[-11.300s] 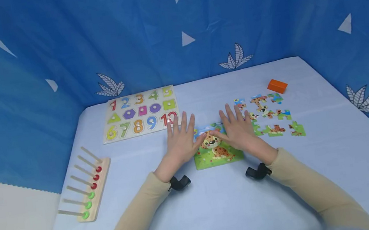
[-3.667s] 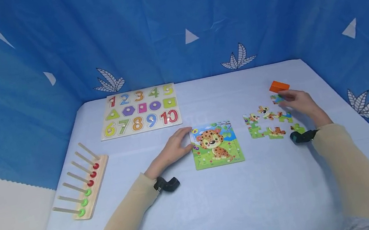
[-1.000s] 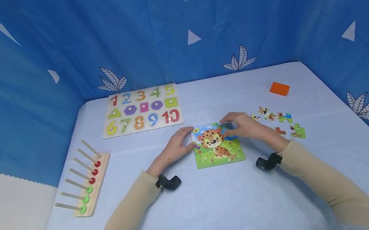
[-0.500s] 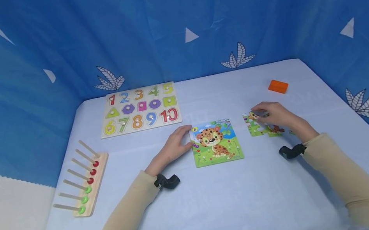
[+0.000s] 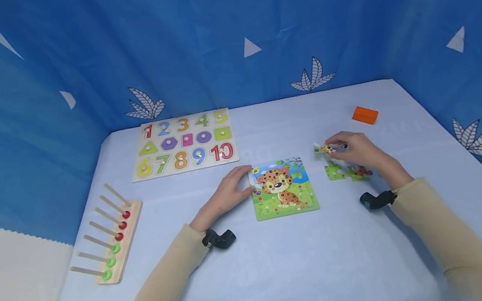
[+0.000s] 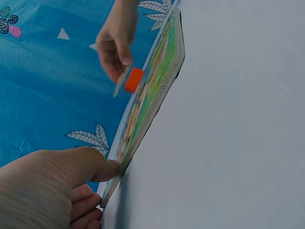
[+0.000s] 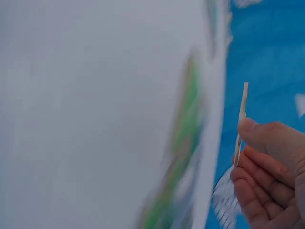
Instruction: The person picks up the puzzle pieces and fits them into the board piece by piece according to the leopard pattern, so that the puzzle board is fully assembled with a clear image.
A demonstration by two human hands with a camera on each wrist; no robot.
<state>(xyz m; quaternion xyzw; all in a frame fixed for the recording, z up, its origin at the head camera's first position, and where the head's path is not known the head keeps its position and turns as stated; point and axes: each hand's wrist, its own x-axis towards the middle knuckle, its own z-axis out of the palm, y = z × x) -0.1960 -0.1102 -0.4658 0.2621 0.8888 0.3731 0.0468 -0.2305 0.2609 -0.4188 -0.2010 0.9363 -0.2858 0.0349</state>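
A square leopard jigsaw puzzle board [image 5: 282,198] lies flat in the middle of the table. My left hand [image 5: 228,192] holds its upper left edge, thumb [image 6: 107,169] at the rim in the left wrist view and the other fingers curled beside it. To the right of the board, my right hand [image 5: 358,149] pinches a jigsaw piece [image 5: 319,150] with part of the leopard's face on it. In the right wrist view that piece [image 7: 242,102] stands edge-on between thumb and fingers. Loose green jigsaw pieces [image 5: 336,171] lie below this hand, which partly hides them.
A wooden number and shape board [image 5: 182,146] lies at the back left. On the left side stands a peg counting rack [image 5: 120,244] with red and green rings. An orange block [image 5: 365,115] sits at the back right. A blue patterned curtain [image 5: 206,37] closes off the back.
My right hand went from the board to the loose pieces and has picked up the face piece, shifting it slightly left. The left hand stays at the board's edge. Earlier, more pieces lay loose.
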